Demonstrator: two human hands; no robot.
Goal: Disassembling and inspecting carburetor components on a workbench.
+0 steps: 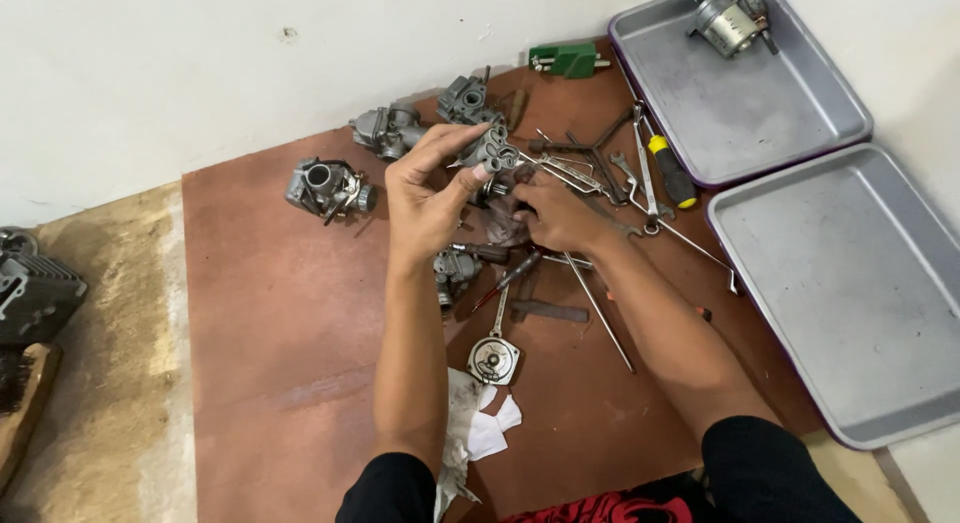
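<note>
Carburetor body (490, 149) pinched only by left hand (428, 195) fingertips above board (270, 323), at 12 o'clock of right hand (553, 215) curled into tool pile (600, 173); likely slip, drop, lost parts.

**My two hands, raised and lowered**

My left hand (428, 198) is lifted, with the palm turned toward me. Its thumb and fingers are curled and pinch together at the tips, so it is closed in a grip. My left forearm goes straight up from the bottom of the view. My right hand (556, 215) is lower, with the palm down and the fingers bent inward. My right forearm comes in diagonally from the lower right. Both hands are near each other.
</note>
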